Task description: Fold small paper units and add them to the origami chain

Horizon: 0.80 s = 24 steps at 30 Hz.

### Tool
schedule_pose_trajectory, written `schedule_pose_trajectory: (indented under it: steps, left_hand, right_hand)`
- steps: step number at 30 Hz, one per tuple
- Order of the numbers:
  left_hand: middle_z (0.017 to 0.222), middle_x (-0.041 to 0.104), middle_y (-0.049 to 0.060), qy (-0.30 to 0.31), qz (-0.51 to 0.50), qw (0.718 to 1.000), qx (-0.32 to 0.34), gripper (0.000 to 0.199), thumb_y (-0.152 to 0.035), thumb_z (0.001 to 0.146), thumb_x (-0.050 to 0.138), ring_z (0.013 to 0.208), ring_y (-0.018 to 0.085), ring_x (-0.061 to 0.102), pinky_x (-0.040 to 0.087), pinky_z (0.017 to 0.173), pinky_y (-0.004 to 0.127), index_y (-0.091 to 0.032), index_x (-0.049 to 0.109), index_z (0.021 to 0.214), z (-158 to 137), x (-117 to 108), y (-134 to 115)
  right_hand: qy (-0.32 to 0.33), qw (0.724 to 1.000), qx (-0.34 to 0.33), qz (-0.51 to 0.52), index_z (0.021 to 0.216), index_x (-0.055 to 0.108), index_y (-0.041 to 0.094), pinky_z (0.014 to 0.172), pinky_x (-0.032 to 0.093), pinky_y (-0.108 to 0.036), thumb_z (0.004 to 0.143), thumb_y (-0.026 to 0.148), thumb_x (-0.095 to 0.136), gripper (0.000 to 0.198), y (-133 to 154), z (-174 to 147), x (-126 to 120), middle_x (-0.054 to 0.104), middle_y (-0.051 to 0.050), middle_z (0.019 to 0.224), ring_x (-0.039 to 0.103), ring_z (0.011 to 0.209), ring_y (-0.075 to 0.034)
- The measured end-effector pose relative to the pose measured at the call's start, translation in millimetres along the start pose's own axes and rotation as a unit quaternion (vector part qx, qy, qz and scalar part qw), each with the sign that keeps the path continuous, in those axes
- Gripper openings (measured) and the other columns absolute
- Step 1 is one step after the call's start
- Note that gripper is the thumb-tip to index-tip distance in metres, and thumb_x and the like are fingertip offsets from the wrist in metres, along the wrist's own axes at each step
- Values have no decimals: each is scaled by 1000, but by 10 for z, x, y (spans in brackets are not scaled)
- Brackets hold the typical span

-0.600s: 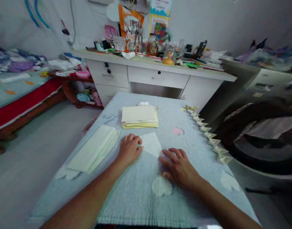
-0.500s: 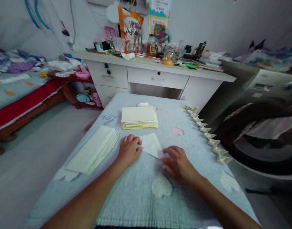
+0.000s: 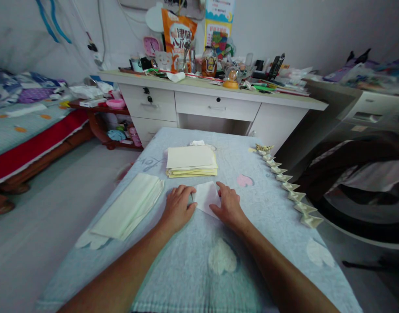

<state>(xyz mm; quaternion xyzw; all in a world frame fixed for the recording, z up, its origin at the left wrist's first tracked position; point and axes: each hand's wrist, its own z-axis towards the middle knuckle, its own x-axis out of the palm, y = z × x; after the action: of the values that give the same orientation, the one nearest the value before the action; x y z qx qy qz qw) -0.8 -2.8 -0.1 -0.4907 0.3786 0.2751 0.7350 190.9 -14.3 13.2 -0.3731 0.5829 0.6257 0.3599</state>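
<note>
A folded white sheet of paper (image 3: 206,194) lies on the cloth-covered table between my hands. My left hand (image 3: 178,206) holds its left edge, thumb low and index finger high. On the opposite side, my right hand (image 3: 229,203) has its curved fingers and thumb around the right edge. Just beyond the sheet sits a stack of cream and yellow paper (image 3: 190,157). Left of my left hand lies a pile of long pale-green sheets (image 3: 129,206). A row of folded paper pieces (image 3: 289,187), pointed and nested in a line, runs down the table's right side.
The table wears a light-blue cloth (image 3: 183,274) with heart patterns. Behind it stands a white desk (image 3: 215,104) crowded with jars, a clock and an orange bag (image 3: 178,37). A washing machine (image 3: 365,126) is at the right, a bed (image 3: 33,117) at the left.
My right hand has moved left and slightly up, from the sheet's lower right corner to its right edge. My left hand stays at the left edge. The view has shifted slightly.
</note>
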Motion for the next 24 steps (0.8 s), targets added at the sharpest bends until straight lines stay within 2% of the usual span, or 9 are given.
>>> schedule_pose_trajectory:
  steps: [3,5,7,10,13,16,18,20,24]
  left_hand:
    - [120,55,11,-25,-37,999,-11,57,-20,74,63,108,27,52,39,92,42,-18,41,127,-8,37,5]
    - [125,53,14,-34,-63,997,-28,73,-21,72,66,110,28,52,39,93,44,-18,30,136,-12,56,1]
    - [124,55,13,-29,-82,995,-42,82,-22,69,68,110,29,53,37,95,47,-18,25,139,-14,65,-8]
    - [116,61,10,-24,-128,990,-51,86,-22,66,71,109,29,55,34,98,49,-21,26,139,-10,56,-33]
    - [111,64,8,-25,-260,963,-60,79,-24,70,69,106,24,58,37,97,42,-23,29,138,9,34,-75]
    - [101,66,6,2,-423,902,-84,67,-26,75,65,93,19,63,44,88,35,-20,33,133,34,10,-124]
    - [91,67,4,14,-497,862,-101,57,-28,78,63,83,17,63,46,81,31,-18,38,128,45,-3,-147]
    - [84,67,3,15,-536,836,-113,47,-28,79,63,79,16,63,46,76,28,-17,45,121,49,-14,-159]
    - [80,67,2,3,-557,820,-128,34,-26,76,65,75,15,62,46,72,26,-16,53,106,44,-40,-164]
  right_hand:
    - [-11,997,5,77,142,28,13,83,38,-38,70,22,65,82,-14,-21,9,62,-8,98,54,90,-24]
    - [-16,990,4,140,142,28,13,82,40,-37,70,19,63,80,-43,-23,19,64,-6,92,57,83,-21]
    - [-18,979,-7,201,135,40,16,83,42,-36,70,16,61,69,-75,-16,34,66,-5,93,59,82,-20]
    - [3,948,-20,316,109,62,19,81,46,-34,70,17,61,39,-104,0,54,69,-5,97,61,85,-21]
    - [40,878,-11,476,102,65,18,78,49,-34,71,23,65,32,-96,4,58,71,-4,96,64,85,-22]
    - [57,815,3,576,104,64,18,77,50,-33,68,27,71,37,-69,-10,58,71,-5,96,65,84,-22]
    - [62,798,9,600,104,64,17,77,49,-33,68,27,74,39,-50,-27,66,71,-5,97,65,83,-21]
    - [68,790,7,610,105,64,17,76,49,-32,68,28,75,40,-30,-45,79,71,-6,99,65,84,-20]
    - [100,775,-16,624,109,62,18,79,49,-32,69,30,76,44,-3,-72,62,69,-5,100,64,85,-19]
